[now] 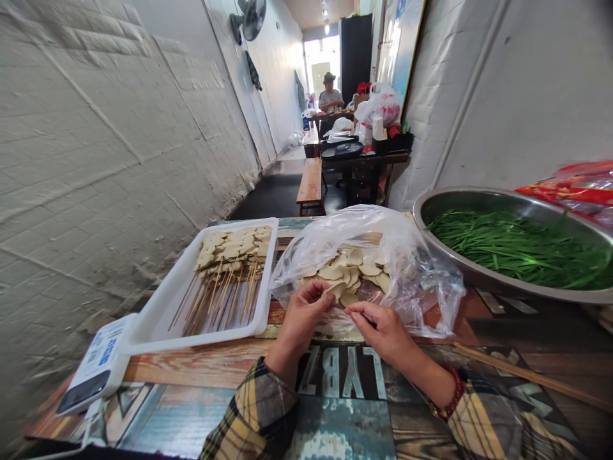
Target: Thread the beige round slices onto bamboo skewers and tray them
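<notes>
My left hand (309,308) is closed in a pinch on a thin pale slice (337,291) at the near edge of a clear plastic bag (407,255). More such slices (352,268) lie heaped inside the bag. Just to the right, my right hand (383,329) pinches what looks like a thin skewer, mostly hidden by the fingers, its fingertips close to the held slice. On the left, a white tray (158,319) holds several skewers (225,294) threaded with the same pale slices, their bare stick ends toward me.
A steel basin (479,191) of cut green stalks (507,246) stands at right, a red package (575,182) behind it. Loose sticks (527,374) lie at the right front. A digital scale (93,364) sits beneath the tray's left corner. Beyond are a bench (310,180) and a seated person (330,96).
</notes>
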Tool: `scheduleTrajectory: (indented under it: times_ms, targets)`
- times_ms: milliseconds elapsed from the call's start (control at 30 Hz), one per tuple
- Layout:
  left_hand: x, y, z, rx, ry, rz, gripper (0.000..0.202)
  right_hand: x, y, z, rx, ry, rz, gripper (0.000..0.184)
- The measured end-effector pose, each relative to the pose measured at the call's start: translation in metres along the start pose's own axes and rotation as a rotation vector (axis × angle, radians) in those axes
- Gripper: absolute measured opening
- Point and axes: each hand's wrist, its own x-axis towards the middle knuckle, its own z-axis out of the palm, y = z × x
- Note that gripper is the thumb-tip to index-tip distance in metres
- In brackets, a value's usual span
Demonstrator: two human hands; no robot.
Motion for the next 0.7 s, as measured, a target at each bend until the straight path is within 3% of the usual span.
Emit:
scheduleTrajectory:
  times_ms: [233,700]
  targets:
    - [0.0003,-0.0035,-0.0001,0.030,-0.061,-0.025,0.029,0.0013,0.0024,0.0005,-0.020,0.007,-0.007,0.023]
    - [0.0029,-0.0029,0.0004,-0.139,-0.004,-0.096,0.033,-0.0026,0.0015,0.0001,0.003,0.018,-0.045,0.021]
